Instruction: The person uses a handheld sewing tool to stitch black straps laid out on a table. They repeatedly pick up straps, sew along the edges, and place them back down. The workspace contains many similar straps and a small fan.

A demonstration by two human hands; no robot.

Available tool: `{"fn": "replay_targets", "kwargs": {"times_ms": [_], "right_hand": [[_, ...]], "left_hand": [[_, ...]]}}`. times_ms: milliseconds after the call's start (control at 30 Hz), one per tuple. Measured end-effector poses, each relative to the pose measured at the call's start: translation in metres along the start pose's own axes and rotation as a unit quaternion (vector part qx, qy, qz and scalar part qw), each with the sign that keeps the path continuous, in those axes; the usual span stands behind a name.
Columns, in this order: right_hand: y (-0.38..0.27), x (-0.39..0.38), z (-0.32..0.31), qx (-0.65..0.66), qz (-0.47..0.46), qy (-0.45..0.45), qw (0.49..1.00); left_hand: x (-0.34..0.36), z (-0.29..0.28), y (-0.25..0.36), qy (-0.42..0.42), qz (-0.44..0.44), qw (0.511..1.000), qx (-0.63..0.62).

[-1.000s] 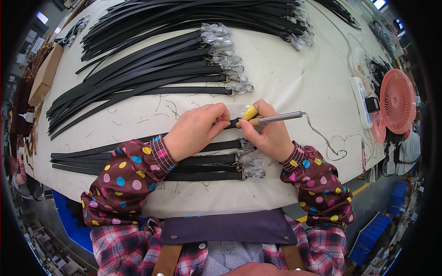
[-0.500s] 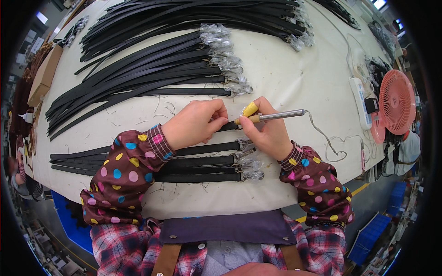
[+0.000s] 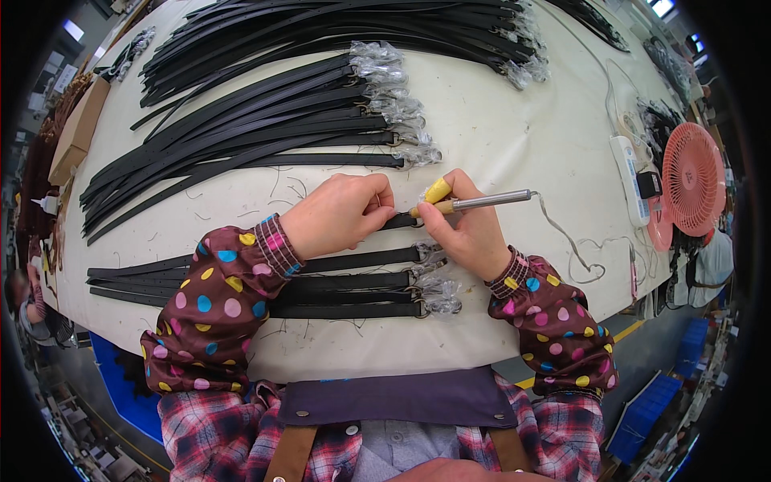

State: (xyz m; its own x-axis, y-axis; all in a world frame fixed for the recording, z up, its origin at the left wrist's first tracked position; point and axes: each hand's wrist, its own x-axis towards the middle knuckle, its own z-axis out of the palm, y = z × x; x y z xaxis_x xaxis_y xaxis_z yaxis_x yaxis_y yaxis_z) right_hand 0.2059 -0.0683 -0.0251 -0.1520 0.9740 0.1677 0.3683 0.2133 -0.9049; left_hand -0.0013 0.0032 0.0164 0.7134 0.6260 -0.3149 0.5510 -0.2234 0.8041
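Observation:
My right hand (image 3: pixel 470 235) grips a corded pen-shaped tool (image 3: pixel 494 200) with a steel barrel and a tan front part. A yellow cover (image 3: pixel 437 190) sits on one of its fingers. The tool's tan end points left, at the buckle end of a black strap (image 3: pixel 399 221). Closed in a pinch over that same strap, my left hand (image 3: pixel 341 213) has its fingertips just left of the tool's end; what they pinch is too small to make out. Nearer to me lie several more black straps (image 3: pixel 365 283), their metal ends wrapped in clear plastic (image 3: pixel 440 291).
Beyond my hands, bundles of black straps (image 3: pixel 233 136) spread over the white tabletop (image 3: pixel 482 337). A pink fan (image 3: pixel 692 181) and a white power strip (image 3: pixel 629 181) stand at the right, with the tool's cord (image 3: pixel 560 233) curling nearby. Loose threads are scattered about. A cardboard box (image 3: pixel 80 132) is at far left.
My left fingertips have shifted very slightly left, away from the tool's end. My right hand and the tool keep almost the same place.

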Motion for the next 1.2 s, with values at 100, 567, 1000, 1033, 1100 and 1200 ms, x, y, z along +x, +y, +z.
{"fn": "replay_targets", "kwargs": {"times_ms": [100,567,1000,1033,1100,1200], "right_hand": [[-0.001,0.0,0.0,0.006,0.003,0.003,1.0],[-0.001,-0.001,0.0,0.017,0.007,0.007,1.0],[-0.004,0.001,0.002,0.041,0.02,0.004,0.999],[-0.005,0.001,0.001,0.043,0.022,0.003,0.999],[-0.007,0.001,0.001,0.037,0.024,0.002,0.999],[-0.006,0.002,0.001,0.033,0.024,0.003,0.999]], "left_hand": [[-0.002,0.003,0.002,0.032,-0.007,0.998,-0.046],[0.001,0.0,0.007,0.022,-0.02,0.996,-0.079],[-0.001,0.013,-0.006,0.07,0.019,0.989,-0.129],[-0.001,0.014,-0.007,0.071,0.02,0.989,-0.132],[-0.002,0.014,-0.007,0.072,0.021,0.988,-0.134],[-0.002,0.014,-0.006,0.067,0.015,0.989,-0.131]]}}
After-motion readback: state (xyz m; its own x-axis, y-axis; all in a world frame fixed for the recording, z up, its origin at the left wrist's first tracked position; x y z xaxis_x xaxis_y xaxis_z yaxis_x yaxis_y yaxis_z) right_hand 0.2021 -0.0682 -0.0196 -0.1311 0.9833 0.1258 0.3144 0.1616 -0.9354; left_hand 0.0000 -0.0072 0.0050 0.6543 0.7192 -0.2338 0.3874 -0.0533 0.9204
